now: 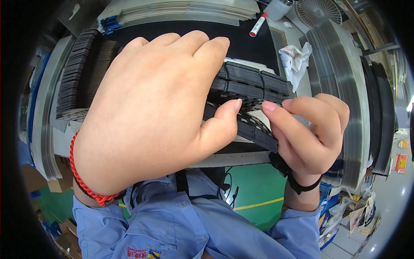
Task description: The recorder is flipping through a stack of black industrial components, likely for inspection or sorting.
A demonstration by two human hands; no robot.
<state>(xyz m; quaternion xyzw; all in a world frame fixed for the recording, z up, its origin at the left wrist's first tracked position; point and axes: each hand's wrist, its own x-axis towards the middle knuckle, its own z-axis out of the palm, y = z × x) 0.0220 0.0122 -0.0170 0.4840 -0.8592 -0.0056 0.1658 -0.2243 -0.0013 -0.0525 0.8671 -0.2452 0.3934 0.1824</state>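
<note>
A block of thin black sheets (pixel 250 82), packed tightly and divided by dark grooves, lies at the middle of the bench. My left hand (pixel 155 103), with a red braided cord at its wrist, reaches over the block's left end. Its fingers go over the far side, the thumb is at the near edge, and the palm hides much of the block. At the block's near right corner, my right hand (pixel 312 125) pinches the edge between thumb and fingers. Beneath slants a second row of black pieces (pixel 258 134) with light slots, close to my right palm.
More stacked black pieces (pixel 76 71) stand at the left. A red-and-white marker (pixel 258 25) lies on the black mat (pixel 241 41), with a crumpled tissue (pixel 296 62) to its right. Clear sheets (pixel 345 95) are piled at the right, others (pixel 177 13) at the back. A fan (pixel 319 11) stands far right.
</note>
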